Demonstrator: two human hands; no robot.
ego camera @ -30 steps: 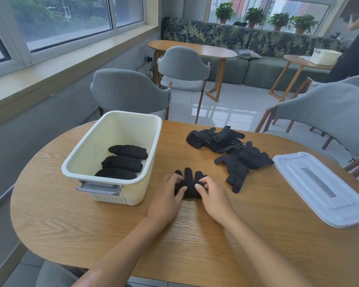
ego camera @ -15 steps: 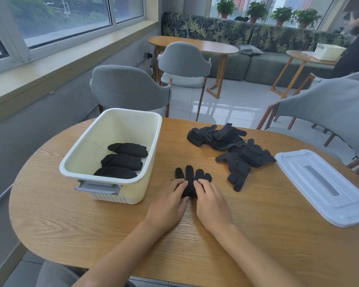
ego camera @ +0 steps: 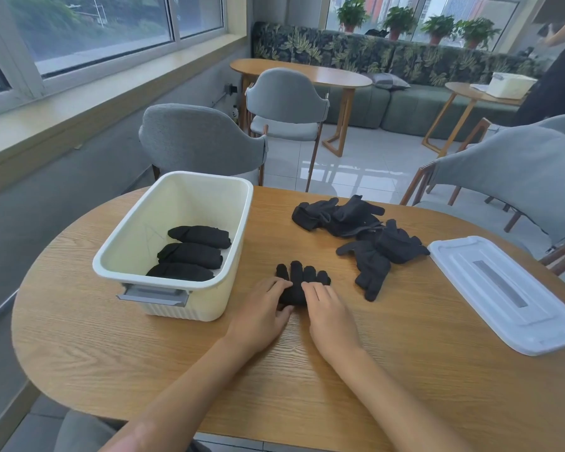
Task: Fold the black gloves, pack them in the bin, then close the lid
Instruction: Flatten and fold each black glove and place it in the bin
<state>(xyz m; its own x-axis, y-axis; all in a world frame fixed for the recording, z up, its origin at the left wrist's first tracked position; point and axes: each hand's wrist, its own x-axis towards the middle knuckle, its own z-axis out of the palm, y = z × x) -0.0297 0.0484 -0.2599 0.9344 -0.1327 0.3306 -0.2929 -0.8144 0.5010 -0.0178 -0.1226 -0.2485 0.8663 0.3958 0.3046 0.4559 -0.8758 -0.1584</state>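
Both hands are down on one black glove on the worktop, just beside the bin: the left hand curls its grip round the cuff end, the right hand presses with fingers nearly flat. Three folded gloves lie in the bin, a loose pile waits beyond, and the lid lies off to the right.

Left hand and right hand lie side by side, fingers forward.
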